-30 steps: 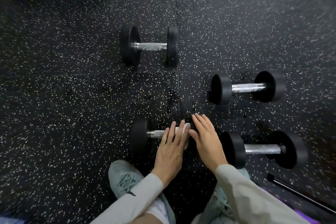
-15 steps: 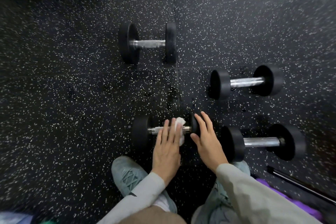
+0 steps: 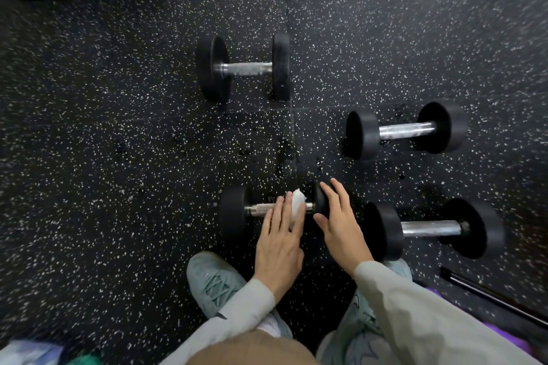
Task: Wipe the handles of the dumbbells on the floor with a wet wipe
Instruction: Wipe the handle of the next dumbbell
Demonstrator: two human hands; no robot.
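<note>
We see our left hand (image 3: 278,243) laid flat over the handle (image 3: 261,210) of the nearest dumbbell (image 3: 234,212), fingers straight and close together, pressing a white wet wipe (image 3: 297,201) down onto the metal bar. The wipe bunches out past our fingertips on the far side of the handle and sits toward the bar's right end. This left grip is spread flat, not curled round the bar, as far as we can tell.

Just to the right of that grip, our right hand (image 3: 341,222) rests with straight, slightly parted fingers on the dumbbell's right weight head (image 3: 321,201), thumb out toward the wipe. Its grip is also spread, holding nothing.

To the left of our left grip the bare knurled part of the handle runs into the left weight head.

Just right of our right hand lies a second dumbbell (image 3: 431,228), near but apart from the first. Beyond it, farther from our hands, lies a third dumbbell (image 3: 406,130). A fourth dumbbell (image 3: 244,68) lies straight ahead of our left grip, well apart. All rest on the black speckled floor (image 3: 103,157).

Below our hands we see pale sleeves (image 3: 237,305) and a light green shoe (image 3: 213,278). A dark rod (image 3: 489,295) lies on the floor well to the right of our right wrist.
</note>
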